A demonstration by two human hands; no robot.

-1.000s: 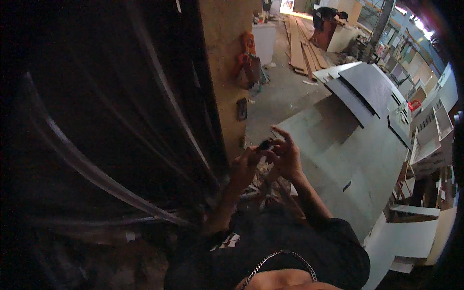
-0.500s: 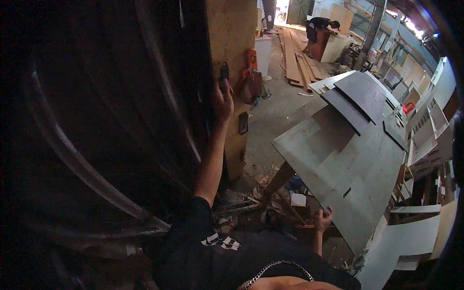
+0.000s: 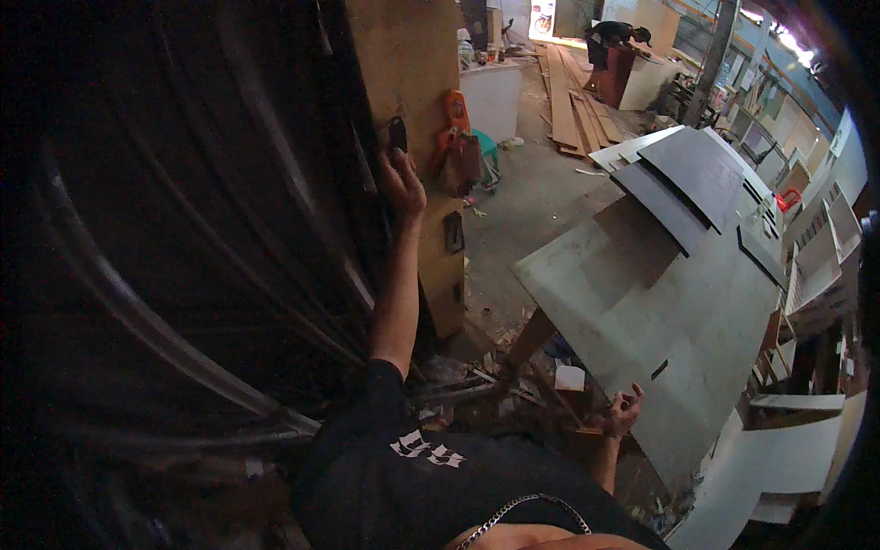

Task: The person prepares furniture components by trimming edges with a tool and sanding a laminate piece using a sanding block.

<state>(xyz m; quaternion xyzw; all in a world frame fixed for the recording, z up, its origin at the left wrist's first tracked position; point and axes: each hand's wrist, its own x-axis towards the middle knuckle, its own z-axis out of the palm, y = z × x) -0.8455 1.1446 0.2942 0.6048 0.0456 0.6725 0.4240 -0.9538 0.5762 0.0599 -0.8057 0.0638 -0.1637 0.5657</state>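
Note:
My left hand [image 3: 403,188] is raised along the edge of an upright wooden panel [image 3: 412,64]. Its fingers stretch upward, slightly apart, and their tips meet the lower end of a small black fitting [image 3: 397,135]; whether they press on it I cannot tell. Just right of it, an orange tool [image 3: 456,112] with a dark reddish body hangs against the panel. Lower on the panel is a black rectangular fitting [image 3: 454,233]. Held low by the near edge of a pale grey-green sheet [image 3: 587,284], my right hand [image 3: 622,412] has loosely bent fingers, apart, with nothing visible in them.
Dark grey boards [image 3: 692,174] lie stacked on the pale sheet. Scraps litter the floor below it. Long planks [image 3: 573,105] stretch across the floor farther back, near a person [image 3: 610,50] bending over a cabinet. Dark ribbed sheeting [image 3: 183,275] fills the left side.
The view has shifted, so the panel's upper part and my left hand appear farther left. My right hand has risen slightly and moved right beside the sheet's edge.

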